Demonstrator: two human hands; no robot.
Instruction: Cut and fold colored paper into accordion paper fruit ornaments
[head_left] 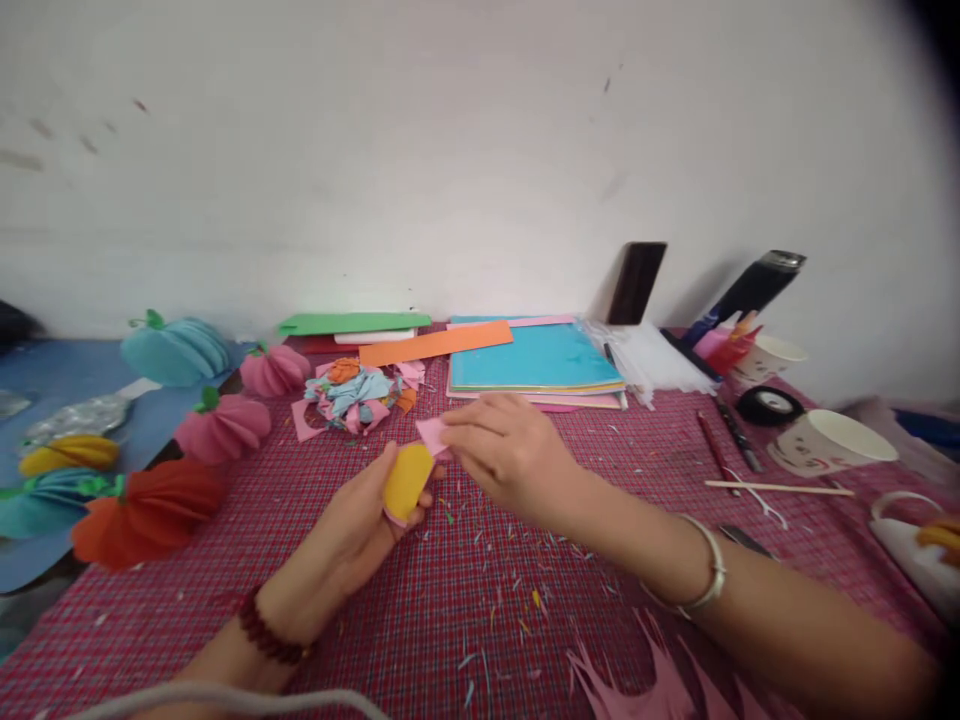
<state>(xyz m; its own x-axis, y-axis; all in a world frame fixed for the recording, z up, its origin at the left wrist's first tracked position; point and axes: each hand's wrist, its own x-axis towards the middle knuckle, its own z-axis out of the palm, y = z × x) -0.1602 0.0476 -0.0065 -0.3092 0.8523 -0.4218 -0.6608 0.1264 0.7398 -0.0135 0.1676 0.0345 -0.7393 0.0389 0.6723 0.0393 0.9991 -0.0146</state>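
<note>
My left hand (364, 515) is closed around a rounded yellow paper piece (408, 482), with a thin pink edge showing beneath it. Between the fingers of my right hand (517, 450) is a small pink paper piece (431, 436), at the upper edge of the yellow one. Whether the two papers are joined there, I cannot tell. Beyond my hands lies a heap of crumpled paper scraps (360, 390) in pink, blue and orange. Pink paper with a jagged cut edge (652, 675) lies near the front, below my right forearm.
Folded paper pumpkins (225, 428) stand at the left. A blue sheet stack (532, 358), an orange strip (435, 344) and a green strip (352, 323) lie by the wall. A phone (637, 283), paper cups (829, 442), black tape (769, 406) and a wooden stick (780, 488) occupy the right.
</note>
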